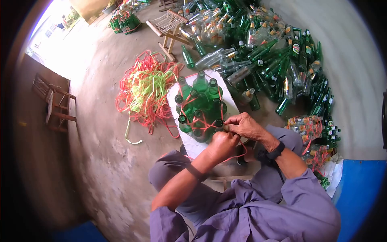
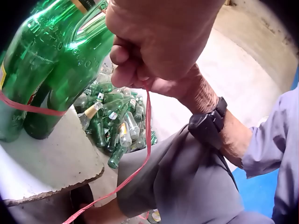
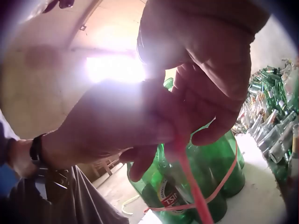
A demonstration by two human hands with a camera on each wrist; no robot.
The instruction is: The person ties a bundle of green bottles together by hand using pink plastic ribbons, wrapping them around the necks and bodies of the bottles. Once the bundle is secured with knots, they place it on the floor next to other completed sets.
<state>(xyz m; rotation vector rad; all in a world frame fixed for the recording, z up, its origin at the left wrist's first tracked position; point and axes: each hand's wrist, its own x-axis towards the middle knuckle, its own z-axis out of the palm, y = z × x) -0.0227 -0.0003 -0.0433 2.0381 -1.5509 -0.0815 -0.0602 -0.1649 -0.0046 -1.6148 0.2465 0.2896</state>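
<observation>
Green bottles (image 1: 200,105) stand upright in a tight cluster on a white board (image 1: 188,144), with red twine (image 1: 204,126) round their bodies and crossed between the necks. At the cluster's near right edge, my left hand (image 1: 223,146) has its fingers curled round the twine. Touching it, my right hand (image 1: 246,128) pinches the twine between thumb and fingers. A loose strand (image 2: 148,126) hangs from the hands in the left wrist view. The right wrist view shows the strand (image 3: 194,177) below the meeting fingertips, in front of the bottles (image 3: 210,163). The fingers partly hide the strand's crossing.
A tangled heap of red and yellow-green twine (image 1: 149,86) lies on the floor to the left. Loose bottles (image 1: 262,48) are piled behind and to the right. Tied bundles (image 1: 308,129) stand by my right knee, another (image 1: 125,23) far back. A wooden stool (image 1: 171,32) stands behind.
</observation>
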